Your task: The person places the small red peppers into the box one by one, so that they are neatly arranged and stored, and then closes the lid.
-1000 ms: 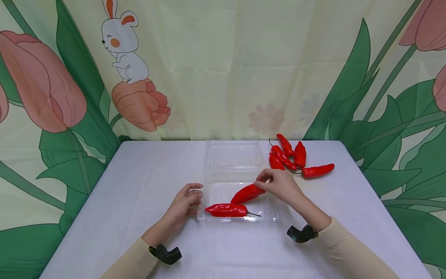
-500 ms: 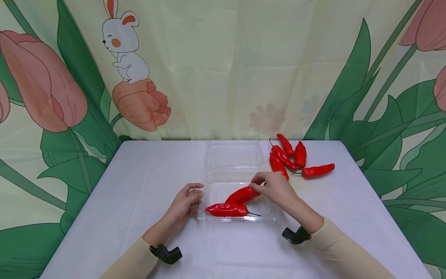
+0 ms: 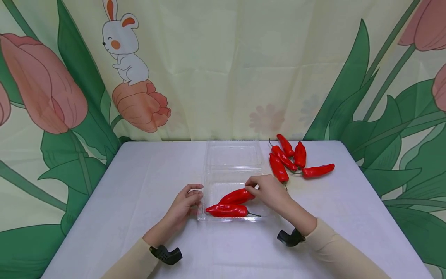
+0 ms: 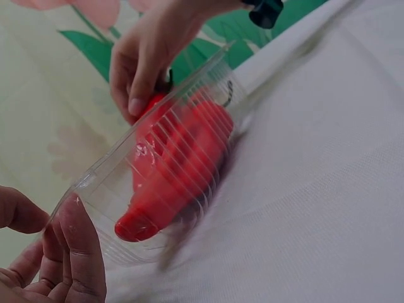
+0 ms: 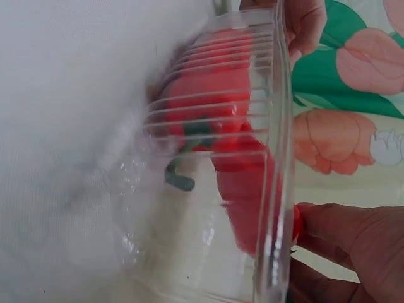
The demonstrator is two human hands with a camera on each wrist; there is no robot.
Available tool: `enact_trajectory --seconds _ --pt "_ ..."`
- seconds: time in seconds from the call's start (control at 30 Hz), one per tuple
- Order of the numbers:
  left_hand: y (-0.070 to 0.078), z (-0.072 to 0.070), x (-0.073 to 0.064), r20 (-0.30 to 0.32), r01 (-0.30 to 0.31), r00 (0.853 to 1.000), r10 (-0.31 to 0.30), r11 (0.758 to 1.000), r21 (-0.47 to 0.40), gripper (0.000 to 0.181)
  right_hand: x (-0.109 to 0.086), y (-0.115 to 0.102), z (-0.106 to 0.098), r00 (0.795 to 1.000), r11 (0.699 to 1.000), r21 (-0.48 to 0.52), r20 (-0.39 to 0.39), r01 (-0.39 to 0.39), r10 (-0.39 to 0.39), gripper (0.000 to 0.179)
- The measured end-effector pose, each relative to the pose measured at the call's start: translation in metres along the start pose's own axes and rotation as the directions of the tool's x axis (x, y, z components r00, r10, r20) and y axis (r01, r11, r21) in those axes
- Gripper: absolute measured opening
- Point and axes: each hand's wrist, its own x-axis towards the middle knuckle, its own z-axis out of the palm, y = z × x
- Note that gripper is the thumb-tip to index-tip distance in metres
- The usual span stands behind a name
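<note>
A clear plastic clamshell box [image 3: 216, 190] lies unfolded on the table, its lid [image 3: 233, 155] laid back toward the far edge. Along the near side of the box lies one red pepper [image 3: 225, 210], its dark stem pointing right. My right hand [image 3: 270, 190] pinches a second red pepper [image 3: 234, 196] by its stem end; the tip slants down inside the box, right behind the first pepper. At the box's left side, my left hand [image 3: 185, 203] holds the rim between thumb and fingers, as the left wrist view shows. Through the ribbed wall both peppers [image 4: 183, 170] appear side by side.
Several red peppers [image 3: 277, 166] lie in a loose group at the table's back right, one close to the right hand. A white cloth covers the table [image 3: 139, 174]. Behind its far edge hangs a printed curtain [image 3: 209, 77] with tulips and a rabbit.
My right hand has moved left and slightly down with its pepper, bringing it farther into the box next to the first pepper. The left hand stays at the rim.
</note>
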Motion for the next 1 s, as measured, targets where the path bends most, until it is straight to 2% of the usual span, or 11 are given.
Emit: enact_trajectory --seconds 0.17,0.43,1.0 --pt "-0.001 0.0 -0.002 0.001 -0.007 1.0 0.007 1.0 0.008 0.04 0.0 -0.002 0.006 1.0 1.0 0.006 0.002 0.012 -0.012 0.018" --pt "0.0 0.001 -0.003 -0.003 -0.001 1.0 0.001 1.0 -0.001 0.041 0.001 -0.005 0.017 0.999 0.997 0.067 0.028 0.024 -0.026 0.016" --pt "0.002 0.0 -0.003 -0.003 0.003 1.0 -0.003 1.0 -0.006 0.042 -0.001 -0.013 0.026 0.998 0.997 0.05 0.033 0.061 -0.062 0.016"
